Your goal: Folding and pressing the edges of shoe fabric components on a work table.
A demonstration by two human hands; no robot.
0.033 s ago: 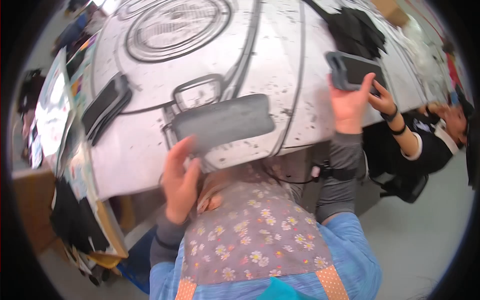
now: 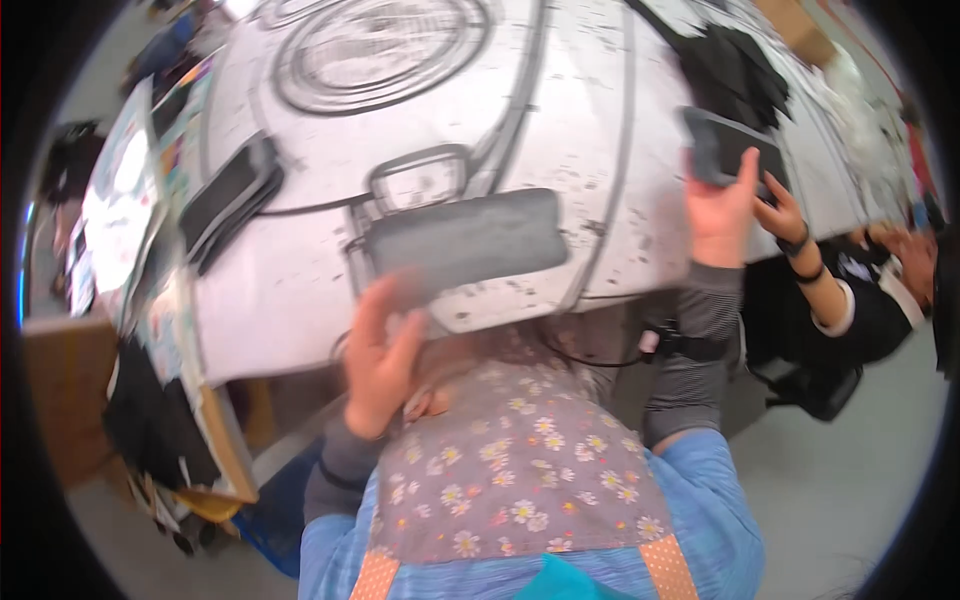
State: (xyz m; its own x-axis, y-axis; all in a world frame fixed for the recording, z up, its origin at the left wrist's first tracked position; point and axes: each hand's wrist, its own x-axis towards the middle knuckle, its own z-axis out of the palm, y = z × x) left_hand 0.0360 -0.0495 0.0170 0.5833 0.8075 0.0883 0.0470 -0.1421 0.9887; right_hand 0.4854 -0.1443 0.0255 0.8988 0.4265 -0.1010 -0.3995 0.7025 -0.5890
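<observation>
A flat grey pouch (image 2: 470, 240) with rounded corners lies near the table's front edge. At its near left corner is my left hand (image 2: 382, 365), blurred, with fingers and thumb apart and nothing held. My right hand (image 2: 718, 220) is raised at the right, thumb up, against a folded grey case (image 2: 735, 145) with a dark panel. Its fingers pass behind the case's near left end, so the grip is partly hidden. Another person's hand (image 2: 785, 215) touches the same case from the right. At the left lies a similar dark grey folded case (image 2: 232, 200).
The white table (image 2: 280, 330) bears printed black line drawings. Black cloth or bags (image 2: 735, 75) lie at the far right, beside a cardboard box (image 2: 795, 30) and clear plastic (image 2: 855, 110). A co-worker (image 2: 850, 300) leans in from the right. A wood-edged board (image 2: 225, 440) stands at the left.
The whole view has shifted slightly, so the table, the cases and both hands sit further right in the picture. Neither hand's hold visibly differs.
</observation>
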